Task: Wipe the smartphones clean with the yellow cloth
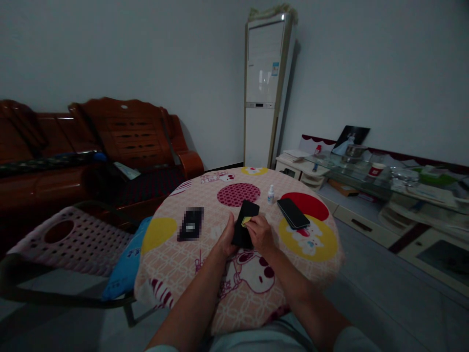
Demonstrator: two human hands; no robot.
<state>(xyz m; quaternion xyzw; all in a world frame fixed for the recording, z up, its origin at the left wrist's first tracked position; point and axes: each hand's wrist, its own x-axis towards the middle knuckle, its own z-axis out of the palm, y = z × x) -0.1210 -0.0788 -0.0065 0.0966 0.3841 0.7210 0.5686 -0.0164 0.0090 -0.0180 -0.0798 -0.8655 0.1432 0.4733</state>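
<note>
Dim room, with a round table under a pink cartoon-print cloth right in front of me, and both my hands meet over its middle: my left hand is closed around the near left edge of a black phone, thumb up along its side, holding it tilted with its far end raised off the cloth, while my right hand pinches a small yellow cloth between fingertips and thumb and presses it against the dark face of that phone. Just beyond it, slightly right, a small white bottle stands upright on the cloth, and to the right of that a second dark phone lies flat on the red and yellow patches, apart from my hands. To the left, another dark flat device rests on the table, well clear of the grip. Off the table's left edge sits a pink perforated plastic stool with a blue cushion beside it, a brown wooden sofa behind; a tall white air conditioner stands in the far corner, and a low glass-topped cabinet runs along the right wall
</note>
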